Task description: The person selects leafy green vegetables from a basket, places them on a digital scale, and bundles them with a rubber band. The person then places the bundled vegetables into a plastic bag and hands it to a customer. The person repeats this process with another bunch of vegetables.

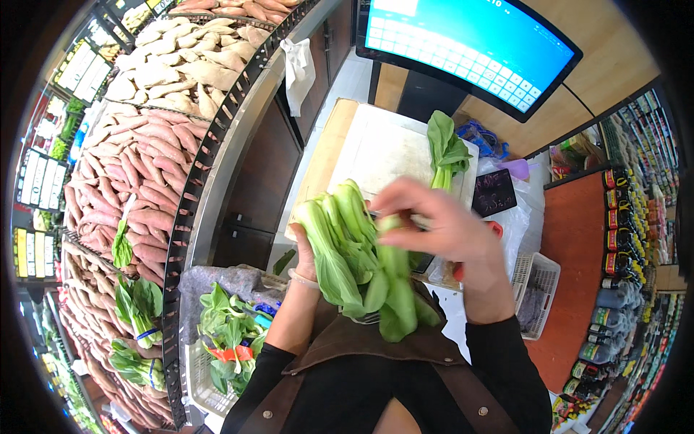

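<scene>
My left hand holds a bunch of bok choy against its palm, white-green stems up and leaves hanging toward my apron. Blurred by motion, my right hand has its fingers and thumb around the base of one more bok choy at the bunch's right side. Beyond the hands a white cutting board lies on a worktop, with another bok choy on its right part.
Bins of sweet potatoes fill the left, with tied greens on them. A white basket of loose leaves stands at lower left. A touchscreen rises behind the board; a black handwritten sign and a white crate are at right.
</scene>
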Demonstrator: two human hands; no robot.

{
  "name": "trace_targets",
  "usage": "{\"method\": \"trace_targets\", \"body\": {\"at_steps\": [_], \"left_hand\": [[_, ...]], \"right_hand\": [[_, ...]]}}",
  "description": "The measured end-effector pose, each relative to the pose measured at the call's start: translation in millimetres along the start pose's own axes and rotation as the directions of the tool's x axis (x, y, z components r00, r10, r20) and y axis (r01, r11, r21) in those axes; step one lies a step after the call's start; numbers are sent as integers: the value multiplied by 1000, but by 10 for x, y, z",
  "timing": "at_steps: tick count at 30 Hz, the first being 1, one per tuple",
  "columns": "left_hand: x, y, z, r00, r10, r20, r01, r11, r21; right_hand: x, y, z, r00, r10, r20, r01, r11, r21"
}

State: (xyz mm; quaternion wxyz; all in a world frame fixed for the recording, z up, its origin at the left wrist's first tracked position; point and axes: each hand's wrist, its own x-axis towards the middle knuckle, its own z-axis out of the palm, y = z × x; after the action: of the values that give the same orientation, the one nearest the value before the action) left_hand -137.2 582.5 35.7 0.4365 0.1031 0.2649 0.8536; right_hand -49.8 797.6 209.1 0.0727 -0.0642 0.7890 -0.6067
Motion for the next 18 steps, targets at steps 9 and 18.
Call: {"method": "trace_targets", "body": {"at_steps": [9, 18], "left_hand": [[-38, -246, 104, 998, -66, -17, 64, 995, -83], [66, -95, -79, 997, 4, 81, 15, 971, -240]], "right_hand": [[305, 766, 335, 815, -388, -430, 186, 878, -441], [-445, 1813, -687, 985, -29, -170, -168, 59, -984]]}}
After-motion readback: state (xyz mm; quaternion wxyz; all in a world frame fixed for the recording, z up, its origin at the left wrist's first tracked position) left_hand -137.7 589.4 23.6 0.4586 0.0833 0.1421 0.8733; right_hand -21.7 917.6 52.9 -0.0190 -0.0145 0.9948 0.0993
